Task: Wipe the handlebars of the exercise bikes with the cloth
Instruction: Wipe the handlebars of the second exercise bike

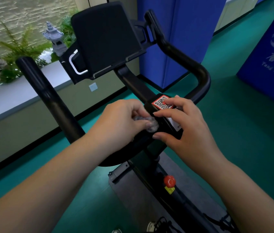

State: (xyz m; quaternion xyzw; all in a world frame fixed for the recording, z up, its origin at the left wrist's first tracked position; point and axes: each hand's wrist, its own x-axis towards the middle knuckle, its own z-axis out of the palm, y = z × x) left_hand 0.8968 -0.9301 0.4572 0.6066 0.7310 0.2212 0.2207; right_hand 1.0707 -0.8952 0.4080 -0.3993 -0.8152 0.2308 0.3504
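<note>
A black exercise bike fills the middle of the head view. Its left handlebar (48, 96) rises toward the window, and its right handlebar (183, 56) curves up and back. My left hand (121, 121) is closed on a small crumpled grey cloth (151, 124), pressing it against the black centre block where the bars meet. My right hand (185, 125) rests on that block with fingers spread, beside a red QR-code sticker (163, 102). Most of the cloth is hidden inside my left hand.
A black console screen (106, 37) stands above the bars. A red knob (169, 181) sits on the frame below. Blue padded pillar (175, 39) and blue sign panel (271, 61) stand at the right on green flooring. A window ledge (15, 98) with plants runs along the left.
</note>
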